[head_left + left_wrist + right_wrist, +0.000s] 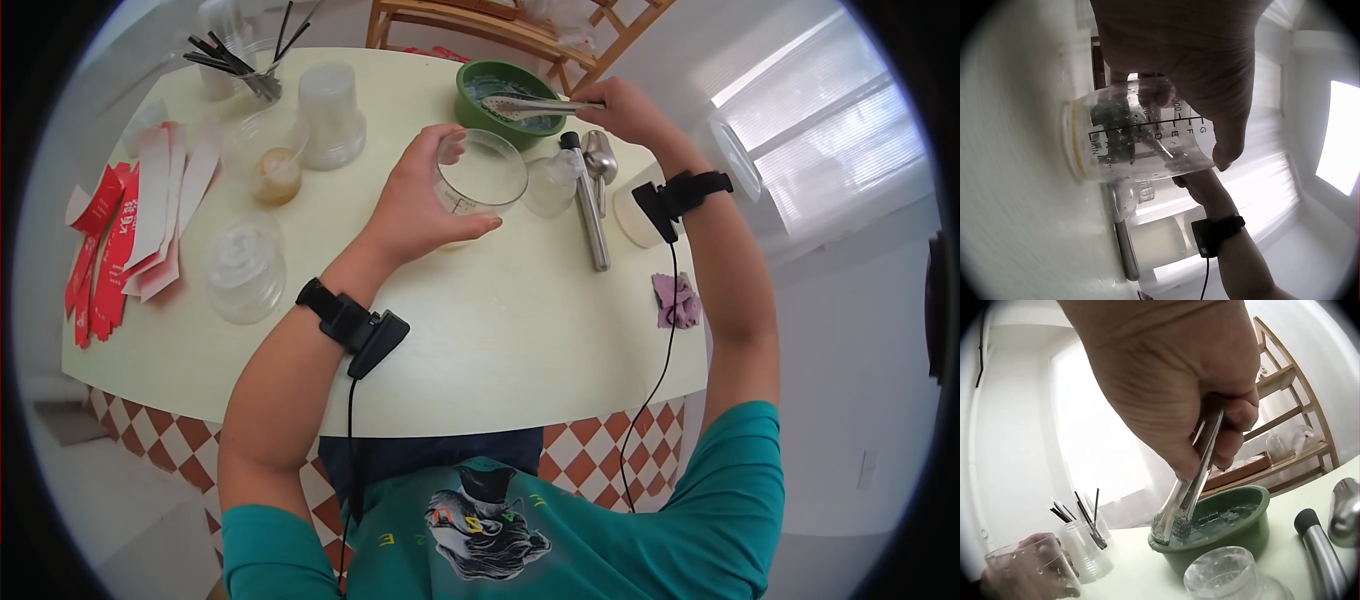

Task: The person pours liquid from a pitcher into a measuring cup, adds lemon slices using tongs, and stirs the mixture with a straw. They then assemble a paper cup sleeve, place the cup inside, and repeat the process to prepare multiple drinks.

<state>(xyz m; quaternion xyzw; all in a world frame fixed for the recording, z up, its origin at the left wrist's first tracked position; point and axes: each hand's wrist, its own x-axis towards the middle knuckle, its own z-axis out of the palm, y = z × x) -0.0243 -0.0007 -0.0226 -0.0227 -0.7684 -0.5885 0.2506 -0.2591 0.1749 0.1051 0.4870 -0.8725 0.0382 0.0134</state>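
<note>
My left hand [412,205] grips a clear measuring cup [482,172] around its side, thumb toward me. In the left wrist view, black letters and a scale mark the cup [1147,140], and droplets cling to its wall. My right hand [622,112] holds metal tongs [535,106] by their upper part. Their perforated ends reach over the rim of a green bowl [466,110] at the back of the table. Wet, clear ice cubes [1225,520] fill the bowl in the right wrist view. The tongs' ends look slightly apart there, close above the ice.
Right of the cup are a clear plastic vessel [548,188], a black-headed metal muddler [588,215] and a metal jigger [600,158]. A purple cloth [677,300] lies at the right edge. Leftward stand stacked plastic cups [332,115], black straws [228,62], clear lids [245,268] and red paper strips [112,270].
</note>
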